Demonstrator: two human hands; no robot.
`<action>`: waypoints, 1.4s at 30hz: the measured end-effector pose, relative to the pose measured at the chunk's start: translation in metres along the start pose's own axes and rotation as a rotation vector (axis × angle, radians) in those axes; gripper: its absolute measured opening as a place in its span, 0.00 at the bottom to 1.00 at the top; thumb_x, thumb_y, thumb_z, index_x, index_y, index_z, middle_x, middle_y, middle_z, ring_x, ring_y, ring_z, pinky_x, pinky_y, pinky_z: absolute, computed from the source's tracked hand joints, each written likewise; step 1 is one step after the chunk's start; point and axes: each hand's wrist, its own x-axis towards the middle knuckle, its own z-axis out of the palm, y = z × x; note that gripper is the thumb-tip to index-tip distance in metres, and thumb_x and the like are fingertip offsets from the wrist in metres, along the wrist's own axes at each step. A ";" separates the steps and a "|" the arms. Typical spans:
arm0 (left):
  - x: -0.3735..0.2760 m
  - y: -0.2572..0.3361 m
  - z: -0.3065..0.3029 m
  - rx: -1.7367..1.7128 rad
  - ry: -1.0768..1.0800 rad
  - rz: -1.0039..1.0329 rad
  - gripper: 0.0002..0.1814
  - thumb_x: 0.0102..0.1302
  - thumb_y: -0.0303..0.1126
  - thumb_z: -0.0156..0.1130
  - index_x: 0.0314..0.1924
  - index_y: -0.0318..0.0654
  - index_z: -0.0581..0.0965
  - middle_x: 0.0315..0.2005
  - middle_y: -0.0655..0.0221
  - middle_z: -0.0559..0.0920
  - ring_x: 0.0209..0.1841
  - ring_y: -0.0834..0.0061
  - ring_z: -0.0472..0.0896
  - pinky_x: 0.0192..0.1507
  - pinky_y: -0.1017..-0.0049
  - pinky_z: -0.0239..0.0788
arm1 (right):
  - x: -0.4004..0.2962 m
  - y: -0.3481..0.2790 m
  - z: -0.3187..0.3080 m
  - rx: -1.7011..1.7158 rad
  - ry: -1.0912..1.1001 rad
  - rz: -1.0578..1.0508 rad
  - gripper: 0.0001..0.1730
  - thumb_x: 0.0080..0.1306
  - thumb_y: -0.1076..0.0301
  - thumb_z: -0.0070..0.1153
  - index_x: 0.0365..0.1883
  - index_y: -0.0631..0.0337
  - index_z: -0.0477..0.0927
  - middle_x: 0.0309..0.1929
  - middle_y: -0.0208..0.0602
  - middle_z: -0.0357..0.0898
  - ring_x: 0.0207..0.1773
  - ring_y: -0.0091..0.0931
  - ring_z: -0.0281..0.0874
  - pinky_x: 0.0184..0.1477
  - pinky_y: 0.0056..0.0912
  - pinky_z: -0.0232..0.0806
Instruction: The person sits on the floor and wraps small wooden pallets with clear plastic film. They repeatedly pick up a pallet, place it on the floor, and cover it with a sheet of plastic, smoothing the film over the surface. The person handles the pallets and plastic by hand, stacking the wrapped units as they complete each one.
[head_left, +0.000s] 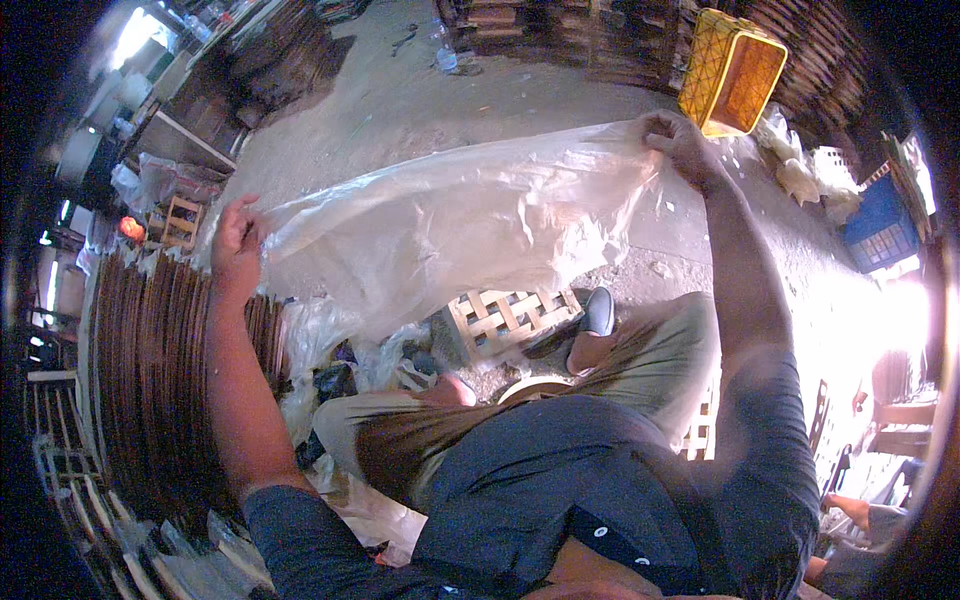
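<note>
A sheet of translucent plastic film (420, 217) is stretched out in the air before me, wrinkled and hanging lower in the middle. My left hand (238, 236) grips its left end. At the far right, my right hand (679, 142) pinches the upper corner between thumb and fingers. Below the sheet, between my legs, lies a pale lattice crate (517, 319), partly covered by the film. My shod foot (598, 313) rests beside the crate.
A tall stack of thin brown sheets (150, 375) stands close on my left. Crumpled clear plastic (319, 337) lies next to it. Ahead right is a yellow basket (735, 75), with a blue crate (881, 221) nearer. A plastic bottle (446, 58) is on the floor. Another person's arm (851, 510) shows at lower right.
</note>
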 end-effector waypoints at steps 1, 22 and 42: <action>0.004 0.006 0.002 0.097 -0.034 0.034 0.18 0.67 0.19 0.52 0.56 0.43 0.74 0.31 0.76 0.76 0.36 0.83 0.74 0.43 0.80 0.67 | 0.005 -0.002 0.001 -0.112 0.045 -0.019 0.09 0.61 0.71 0.57 0.40 0.61 0.78 0.37 0.28 0.79 0.42 0.22 0.74 0.51 0.27 0.67; -0.036 -0.081 0.072 -0.426 -0.261 -0.509 0.13 0.63 0.31 0.60 0.47 0.38 0.80 0.37 0.65 0.82 0.42 0.75 0.81 0.45 0.72 0.72 | -0.022 0.043 0.010 -0.181 -0.289 0.102 0.14 0.58 0.62 0.58 0.33 0.66 0.79 0.30 0.38 0.79 0.36 0.27 0.75 0.45 0.33 0.68; 0.111 -0.163 0.372 -0.963 0.132 -1.014 0.13 0.62 0.32 0.61 0.45 0.36 0.80 0.37 0.63 0.82 0.37 0.66 0.82 0.41 0.69 0.75 | -0.057 0.079 0.040 -1.053 -0.350 0.244 0.11 0.62 0.73 0.46 0.44 0.60 0.69 0.39 0.54 0.75 0.42 0.53 0.76 0.42 0.53 0.69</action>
